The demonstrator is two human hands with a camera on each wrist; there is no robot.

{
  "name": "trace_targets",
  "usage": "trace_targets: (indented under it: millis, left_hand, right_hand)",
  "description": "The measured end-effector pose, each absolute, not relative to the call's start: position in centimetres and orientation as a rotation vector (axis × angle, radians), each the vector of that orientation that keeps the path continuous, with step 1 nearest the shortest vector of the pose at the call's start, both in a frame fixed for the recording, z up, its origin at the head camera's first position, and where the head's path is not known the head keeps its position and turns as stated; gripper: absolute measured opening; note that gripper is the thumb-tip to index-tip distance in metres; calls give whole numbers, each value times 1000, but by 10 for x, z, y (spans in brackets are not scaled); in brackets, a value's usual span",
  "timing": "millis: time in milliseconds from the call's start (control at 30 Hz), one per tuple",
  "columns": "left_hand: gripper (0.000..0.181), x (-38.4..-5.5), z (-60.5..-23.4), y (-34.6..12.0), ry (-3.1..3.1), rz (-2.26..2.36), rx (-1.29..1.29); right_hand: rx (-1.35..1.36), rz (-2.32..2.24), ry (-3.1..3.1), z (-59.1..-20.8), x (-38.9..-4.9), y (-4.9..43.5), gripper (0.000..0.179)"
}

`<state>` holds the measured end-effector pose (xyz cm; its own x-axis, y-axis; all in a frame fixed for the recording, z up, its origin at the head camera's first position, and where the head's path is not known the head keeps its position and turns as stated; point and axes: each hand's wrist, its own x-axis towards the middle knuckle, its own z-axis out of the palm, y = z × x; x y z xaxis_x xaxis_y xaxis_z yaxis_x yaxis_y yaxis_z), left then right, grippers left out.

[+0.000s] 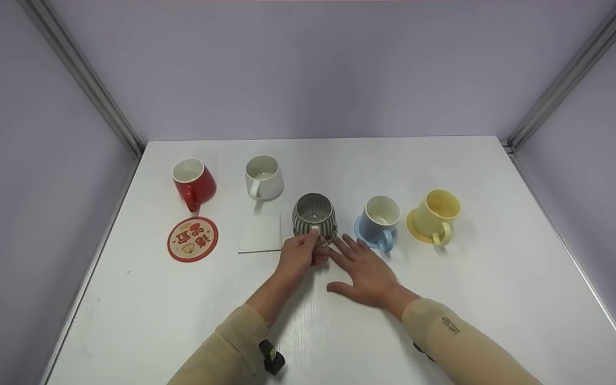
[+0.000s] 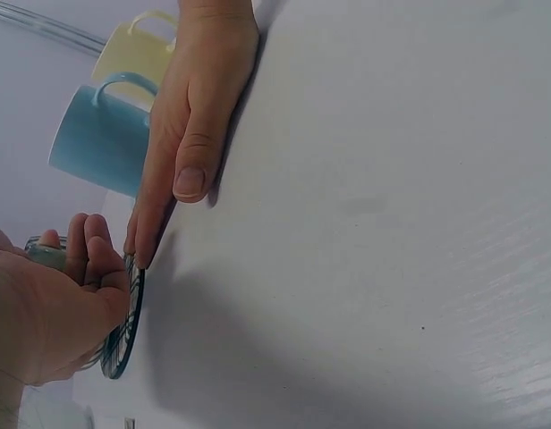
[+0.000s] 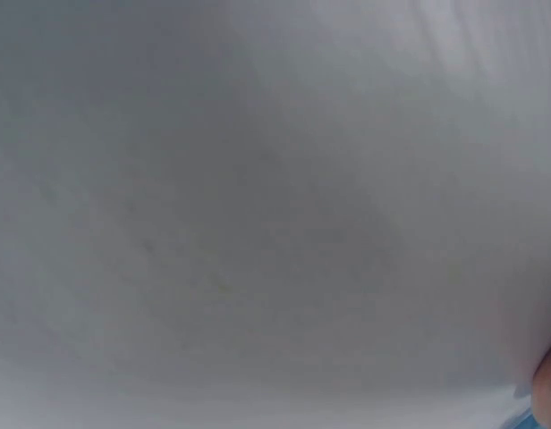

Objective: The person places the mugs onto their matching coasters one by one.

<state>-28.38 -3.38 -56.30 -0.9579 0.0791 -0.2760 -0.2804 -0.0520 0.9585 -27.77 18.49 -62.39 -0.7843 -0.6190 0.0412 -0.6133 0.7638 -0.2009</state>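
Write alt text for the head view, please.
A person's left hand grips a striped mug on a white table, the right hand spread beside it. At right, a blue mug stands on a blue coaster and a yellow mug on a yellow coaster; at left, a red mug stands behind a round coaster and a white mug behind a square coaster.

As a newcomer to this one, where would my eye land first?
Probably on the bright red mug at far left in the head view, just behind a round, red-rimmed coaster. Next, the centre: the left hand grips the striped mug, the right hand spread beside it.
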Motion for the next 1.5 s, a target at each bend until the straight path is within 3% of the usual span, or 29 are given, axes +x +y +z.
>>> trace_targets:
  millis: [1500]
  left_hand:
    - [49, -283, -564, -37, 2003, 2005, -221]
  right_hand:
    - [-1003, -297, 2920, -623, -276, 184, 89]
